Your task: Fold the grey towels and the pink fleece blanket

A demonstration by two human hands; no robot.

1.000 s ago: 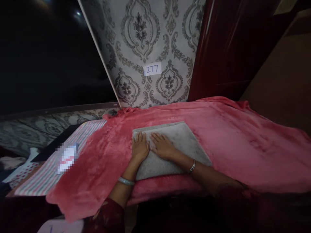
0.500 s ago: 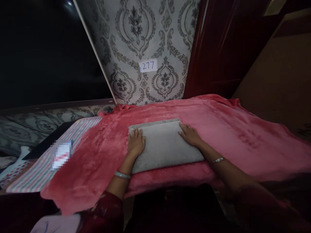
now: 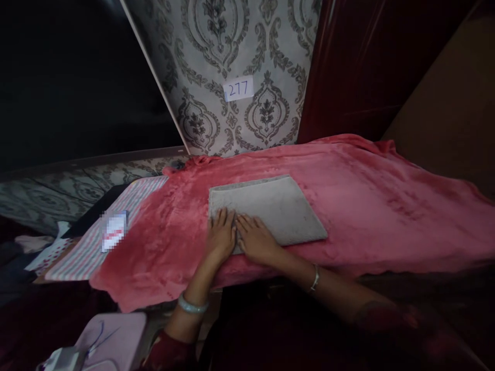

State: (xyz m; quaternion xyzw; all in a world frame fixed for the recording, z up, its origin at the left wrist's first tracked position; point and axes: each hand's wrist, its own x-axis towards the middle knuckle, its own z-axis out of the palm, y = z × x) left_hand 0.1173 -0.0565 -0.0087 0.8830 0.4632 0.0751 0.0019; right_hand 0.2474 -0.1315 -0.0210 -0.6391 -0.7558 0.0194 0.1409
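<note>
Grey folded cloth (image 3: 276, 206) lies mid-frame on the pink blanket (image 3: 386, 206), its long axis running left to right. Open and flat, my left hand (image 3: 221, 237) covers its lower-left corner, the nearer hand to that left edge; just beside it, my right hand (image 3: 256, 239), also open and gripping nothing, rests across the lower edge, most of the cloth extending toward the upper right.

We appear to be in a home: we see ornate patterned wallpaper (image 3: 266, 112), a broad black screen (image 3: 77, 77) like a television's, a glossy dark-red panel (image 3: 348, 67) and a plush pink blanket (image 3: 371, 216) spread beside a striped cloth (image 3: 135, 200). We cannot tell whether it is a bedroom or living room.
</note>
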